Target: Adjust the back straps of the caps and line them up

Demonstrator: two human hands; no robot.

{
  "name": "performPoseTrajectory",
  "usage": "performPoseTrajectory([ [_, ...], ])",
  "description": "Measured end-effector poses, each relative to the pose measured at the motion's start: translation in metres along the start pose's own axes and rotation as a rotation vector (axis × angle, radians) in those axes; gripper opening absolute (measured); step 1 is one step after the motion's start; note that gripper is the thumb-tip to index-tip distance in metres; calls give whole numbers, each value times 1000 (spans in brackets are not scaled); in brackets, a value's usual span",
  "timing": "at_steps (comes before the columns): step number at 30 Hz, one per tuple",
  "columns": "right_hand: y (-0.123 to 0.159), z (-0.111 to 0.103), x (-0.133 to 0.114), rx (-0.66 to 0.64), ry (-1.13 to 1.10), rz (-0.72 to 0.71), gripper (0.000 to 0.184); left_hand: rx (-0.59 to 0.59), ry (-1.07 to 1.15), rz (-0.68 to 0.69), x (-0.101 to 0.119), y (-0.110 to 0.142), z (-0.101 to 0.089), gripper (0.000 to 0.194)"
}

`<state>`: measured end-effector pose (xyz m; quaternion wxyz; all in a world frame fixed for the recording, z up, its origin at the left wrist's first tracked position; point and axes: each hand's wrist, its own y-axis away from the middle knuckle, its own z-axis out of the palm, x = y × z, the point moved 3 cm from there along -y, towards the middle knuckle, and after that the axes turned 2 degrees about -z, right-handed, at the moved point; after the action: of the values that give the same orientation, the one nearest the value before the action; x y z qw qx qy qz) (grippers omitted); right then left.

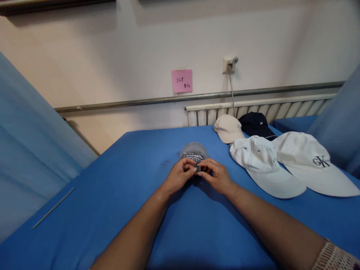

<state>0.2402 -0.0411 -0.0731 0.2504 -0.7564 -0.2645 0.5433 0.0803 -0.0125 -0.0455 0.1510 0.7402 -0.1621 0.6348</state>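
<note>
A grey cap (194, 150) with a lettered patch lies in the middle of the blue table (118, 187), its near end under my fingers. My left hand (179, 175) and my right hand (215, 175) meet at that near end. Both pinch a small dark buckle or strap piece (198, 168) between fingertips. The fingers of both hands are curled closed around it. The rest of the strap is hidden beneath my hands.
Several more caps lie at the right: a beige one (227, 128), a dark navy one (256, 124), a white one (263, 165) and a white one with black letters (312, 163). A thin rod (53, 207) lies near the table's left edge. Blue curtains hang on both sides.
</note>
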Motion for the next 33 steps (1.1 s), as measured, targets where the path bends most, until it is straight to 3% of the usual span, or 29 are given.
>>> performPoseTrajectory([
  [13, 1, 2, 7, 15, 14, 139, 18, -77, -160, 210, 3, 1, 3, 25],
  [18, 3, 3, 4, -10, -30, 182, 28, 13, -347, 277, 3, 2, 2, 23],
  [24, 5, 1, 3, 21, -114, 200, 18, 21, -580, 385, 13, 8, 10, 23],
  [33, 4, 0, -1, 133, -80, 219, 10, 81, -795, 340, 14, 12, 13, 10],
])
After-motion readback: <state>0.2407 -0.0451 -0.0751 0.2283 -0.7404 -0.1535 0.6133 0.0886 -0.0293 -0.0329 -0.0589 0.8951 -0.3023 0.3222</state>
